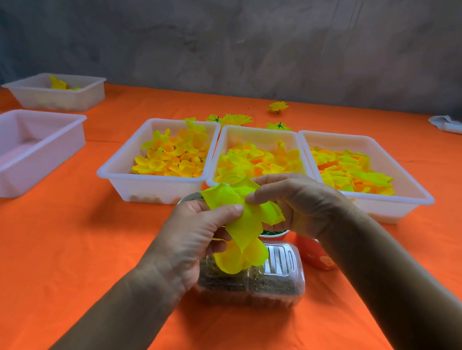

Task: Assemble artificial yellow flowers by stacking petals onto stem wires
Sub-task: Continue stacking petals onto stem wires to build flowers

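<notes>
Fingers (pixel 230 209) around yellow petals (pixel 244 225)

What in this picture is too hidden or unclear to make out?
All in the head view:
- Stem wire: not visible; the yellow petals and both hands, left hand and right hand, cover where it would be.
- Cups: mostly hidden behind the right forearm and petals.
- Clear container: brownish contents too blurred to identify.
- White object, far right: too small to identify.

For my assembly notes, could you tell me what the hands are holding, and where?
Both hold one yellow petal piece: left hand pinches its left-middle, right hand its upper middle.
</notes>
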Action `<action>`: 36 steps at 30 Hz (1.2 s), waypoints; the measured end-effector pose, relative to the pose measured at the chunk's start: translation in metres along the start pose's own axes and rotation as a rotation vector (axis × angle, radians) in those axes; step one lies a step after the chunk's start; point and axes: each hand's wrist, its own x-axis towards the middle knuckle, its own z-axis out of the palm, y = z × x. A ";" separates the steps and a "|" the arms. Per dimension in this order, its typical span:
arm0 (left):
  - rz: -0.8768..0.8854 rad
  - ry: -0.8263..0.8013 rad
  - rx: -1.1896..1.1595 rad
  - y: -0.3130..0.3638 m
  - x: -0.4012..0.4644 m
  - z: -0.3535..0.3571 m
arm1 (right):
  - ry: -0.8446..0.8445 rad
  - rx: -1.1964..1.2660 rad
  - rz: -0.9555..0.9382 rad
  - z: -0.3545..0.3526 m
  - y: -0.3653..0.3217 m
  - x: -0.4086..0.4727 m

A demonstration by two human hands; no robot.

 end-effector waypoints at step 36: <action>-0.109 -0.098 -0.170 0.001 0.015 0.003 | -0.035 -0.005 -0.028 0.000 0.002 0.005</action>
